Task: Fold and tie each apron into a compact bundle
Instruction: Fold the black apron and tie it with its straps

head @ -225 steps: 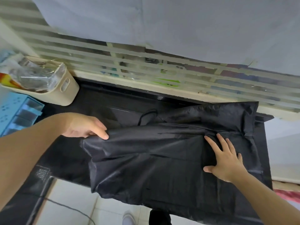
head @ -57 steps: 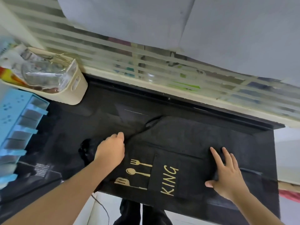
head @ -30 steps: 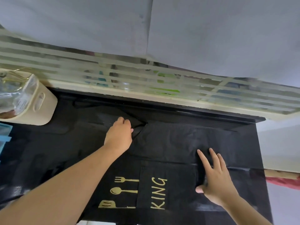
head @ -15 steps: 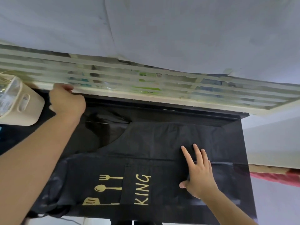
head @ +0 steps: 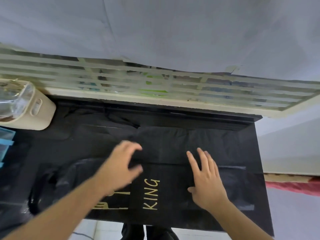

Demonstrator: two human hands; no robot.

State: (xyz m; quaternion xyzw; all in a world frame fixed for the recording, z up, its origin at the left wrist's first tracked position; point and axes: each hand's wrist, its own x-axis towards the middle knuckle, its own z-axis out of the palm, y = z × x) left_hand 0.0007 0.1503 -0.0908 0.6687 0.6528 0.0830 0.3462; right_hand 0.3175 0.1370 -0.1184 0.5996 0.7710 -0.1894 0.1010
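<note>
A black apron (head: pixel 166 146) with gold "KING" lettering and a utensil print lies spread flat on the black table (head: pixel 256 170). Its straps (head: pixel 121 120) trail toward the back left of the table. My right hand (head: pixel 206 177) lies flat on the apron to the right of the lettering, fingers straight and spread. My left hand (head: pixel 121 163) is blurred with motion over the apron's left part, fingers loosely curved; I see nothing held in it.
A cream basket (head: pixel 34 110) with clear plastic inside stands at the back left. A light blue rack (head: pixel 5 144) is at the left edge. A slatted window ledge (head: pixel 155 99) runs behind the table. White floor tiles show below the front edge.
My left hand came back from the far left rear of the table to the apron's middle. The strap now lies stretched toward the back left. My right hand stayed pressed on the apron.
</note>
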